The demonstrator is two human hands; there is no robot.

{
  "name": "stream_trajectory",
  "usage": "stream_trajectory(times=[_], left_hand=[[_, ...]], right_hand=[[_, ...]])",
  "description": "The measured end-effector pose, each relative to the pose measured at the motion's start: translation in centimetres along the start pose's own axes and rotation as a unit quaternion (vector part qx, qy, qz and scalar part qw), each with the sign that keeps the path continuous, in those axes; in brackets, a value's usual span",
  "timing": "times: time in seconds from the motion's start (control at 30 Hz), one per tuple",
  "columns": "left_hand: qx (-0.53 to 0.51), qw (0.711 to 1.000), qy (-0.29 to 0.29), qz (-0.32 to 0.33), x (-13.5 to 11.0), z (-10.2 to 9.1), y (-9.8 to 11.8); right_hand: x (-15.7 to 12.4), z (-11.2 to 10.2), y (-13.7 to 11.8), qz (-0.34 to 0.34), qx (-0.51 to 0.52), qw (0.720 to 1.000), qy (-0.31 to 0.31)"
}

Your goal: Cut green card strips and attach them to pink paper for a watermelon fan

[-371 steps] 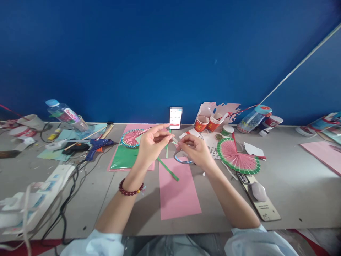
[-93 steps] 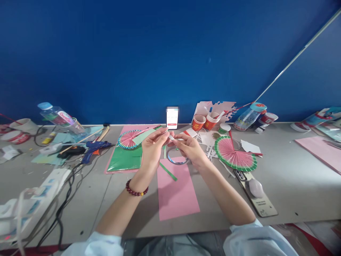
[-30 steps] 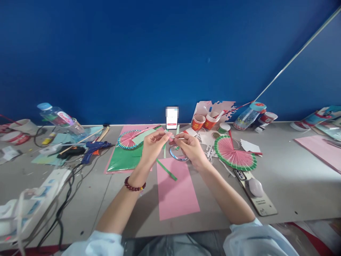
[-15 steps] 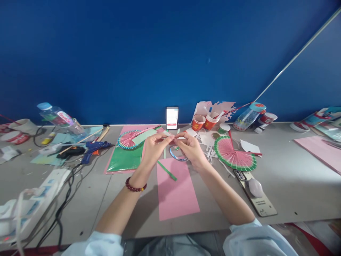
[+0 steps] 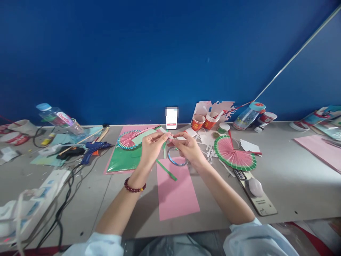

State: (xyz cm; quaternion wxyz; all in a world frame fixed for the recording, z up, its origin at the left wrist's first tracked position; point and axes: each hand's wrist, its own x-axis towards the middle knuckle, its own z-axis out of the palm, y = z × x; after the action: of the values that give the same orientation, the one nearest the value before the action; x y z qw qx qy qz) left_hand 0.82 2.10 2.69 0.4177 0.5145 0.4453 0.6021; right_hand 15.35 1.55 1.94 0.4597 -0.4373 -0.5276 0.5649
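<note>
My left hand (image 5: pixel 152 149) is closed in a pinch, with a thin pale strip (image 5: pixel 163 131) showing at its fingertips. My right hand (image 5: pixel 189 147) is closed too, its fingertips meeting the left ones. A roll of tape (image 5: pixel 178 163), ring-shaped with a blue-and-white inner side, hangs at the right fingers, which partly cover it. Below both hands lies a pink sheet of paper (image 5: pixel 177 195) with a narrow green paper strip (image 5: pixel 167 170) across its upper part. What exactly is pinched between the fingertips is too small to make out.
Left stand a blue glue gun (image 5: pixel 96 146), a power strip (image 5: pixel 45 199) and a bottle (image 5: pixel 57 115). A pleated pink fan (image 5: pixel 129 139) lies on a green packet (image 5: pixel 124 158). Right are a watermelon fan (image 5: pixel 234 156), paper cups (image 5: pixel 198 122) and a phone (image 5: pixel 262 206) under a mouse (image 5: pixel 255 187). Another phone (image 5: pixel 171 119) stands upright.
Both hands have shifted slightly left, still fingertip to fingertip. The tape roll has dropped a little and tilted, showing more of its ring.
</note>
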Motion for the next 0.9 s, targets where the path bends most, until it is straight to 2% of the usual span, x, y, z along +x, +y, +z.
stream_trajectory(times=[0.33,0.77,0.9], left_hand=[[-0.013,1.000,-0.014,-0.002,0.06,-0.08,-0.62],[-0.091,0.995,-0.007,-0.046,0.02,0.28,-0.61],[-0.088,0.995,-0.015,-0.040,0.01,0.26,-0.74]], right_hand=[[0.23,-0.10,0.26,-0.009,-0.030,0.999,0.007],[0.44,-0.24,0.50,-0.009,-0.044,0.999,0.019],[0.48,-0.17,0.55,-0.029,-0.048,0.998,0.021]])
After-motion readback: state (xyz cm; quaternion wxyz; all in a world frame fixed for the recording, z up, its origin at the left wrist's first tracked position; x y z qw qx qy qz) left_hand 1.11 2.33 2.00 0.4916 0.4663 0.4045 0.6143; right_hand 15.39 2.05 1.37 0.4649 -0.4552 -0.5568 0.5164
